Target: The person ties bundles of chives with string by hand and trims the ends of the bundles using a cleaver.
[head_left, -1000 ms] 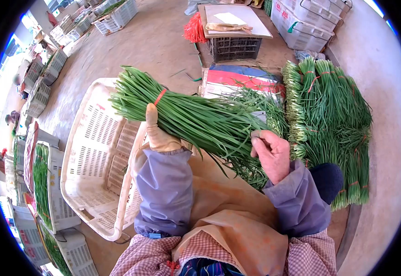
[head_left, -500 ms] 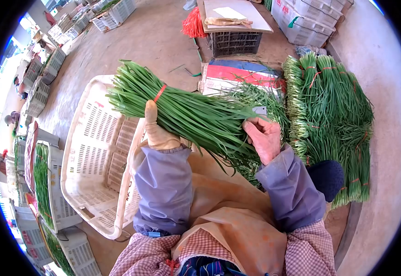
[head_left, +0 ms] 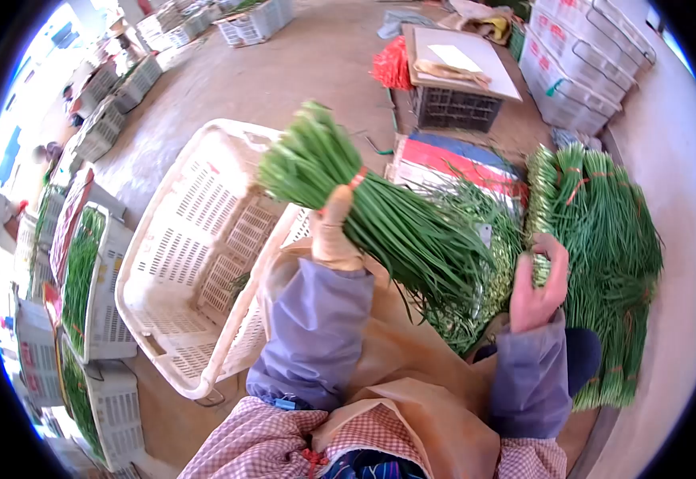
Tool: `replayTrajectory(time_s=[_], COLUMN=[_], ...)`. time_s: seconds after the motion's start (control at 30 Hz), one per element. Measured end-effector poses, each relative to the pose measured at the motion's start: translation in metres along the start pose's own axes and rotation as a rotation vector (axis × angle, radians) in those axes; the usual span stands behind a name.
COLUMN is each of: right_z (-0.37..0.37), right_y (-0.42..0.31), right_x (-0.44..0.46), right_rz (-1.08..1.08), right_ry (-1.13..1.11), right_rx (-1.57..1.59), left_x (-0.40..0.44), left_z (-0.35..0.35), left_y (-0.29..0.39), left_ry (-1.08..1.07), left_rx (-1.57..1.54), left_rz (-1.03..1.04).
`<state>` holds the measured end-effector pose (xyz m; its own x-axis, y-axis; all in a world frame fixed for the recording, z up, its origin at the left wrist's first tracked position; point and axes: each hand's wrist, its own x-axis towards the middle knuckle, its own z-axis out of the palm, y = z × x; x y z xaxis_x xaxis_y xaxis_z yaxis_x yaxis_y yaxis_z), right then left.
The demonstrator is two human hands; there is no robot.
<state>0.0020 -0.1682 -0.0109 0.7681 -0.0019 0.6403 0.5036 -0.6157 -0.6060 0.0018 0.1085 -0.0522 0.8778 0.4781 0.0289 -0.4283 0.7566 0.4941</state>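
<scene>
My left hand (head_left: 336, 235), in a pale glove, is closed around a bundle of garlic chives (head_left: 412, 219) tied with a red band (head_left: 357, 177). The pale cut ends point up and left, and the green leaf tips hang down to the right. My right hand (head_left: 541, 287) is bare and apart from the bundle, with thumb and fingers spaced and curved and nothing visible between them. Just beyond it lies a pile of tied garlic chives (head_left: 603, 239). Loose leaves and trimmings (head_left: 476, 199) lie beneath the bundle's tips.
A white plastic crate (head_left: 180, 263), tilted, stands at my left. Ahead, a black crate (head_left: 456, 109) bears a board, beside red strands (head_left: 393, 64). White crates (head_left: 575, 68) are stacked along the right wall. More crates of greens (head_left: 85, 279) line the far left.
My right hand has left the leaves and moved right and down, its fingers now apart. The view has shifted, and the left hand still holds the bundle.
</scene>
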Motion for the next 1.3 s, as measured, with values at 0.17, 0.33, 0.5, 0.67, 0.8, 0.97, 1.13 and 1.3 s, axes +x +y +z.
replayTrajectory(time_s=[0.17,0.33,0.5,0.67,0.8,0.97,1.13,1.3], right_z=[0.053,0.088,0.066,0.061,0.032,-0.003,-0.003,0.012], right_y=[-0.026,-0.001,-0.003,-0.01,0.003,-0.017,-0.007,-0.001], right_x=[-0.004,-0.036,-0.042,-0.046,-0.017,0.027,0.058,0.044], right_rz=[-0.242,0.276,0.405,0.259,-0.125,0.118,-0.195,0.19], right_ry=[-0.472,-0.686,-0.675,-0.851,-1.055,-0.323,-0.141,0.012], right_rx=[-0.005,0.558,0.82,0.724,0.394,0.503,0.317,0.699], left_x=[-0.017,-0.024,-0.015,-0.016,-0.023,-0.018,-0.019,-0.023], left_z=[0.021,0.028,0.024,0.007,0.005,0.009,0.029,0.034], left_y=[-0.009,-0.002,0.016,0.015,0.007,-0.001,-0.008,-0.02], left_ry=[-0.104,-0.338,-0.55,-0.551,-0.544,-0.638,-0.694,-0.592], left_rx=[0.241,0.457,0.434,0.37,0.456,0.656,0.729,0.818], left_rz=[0.071,-0.069,-0.315,-0.509,-0.454,-0.444,-0.439,-0.372])
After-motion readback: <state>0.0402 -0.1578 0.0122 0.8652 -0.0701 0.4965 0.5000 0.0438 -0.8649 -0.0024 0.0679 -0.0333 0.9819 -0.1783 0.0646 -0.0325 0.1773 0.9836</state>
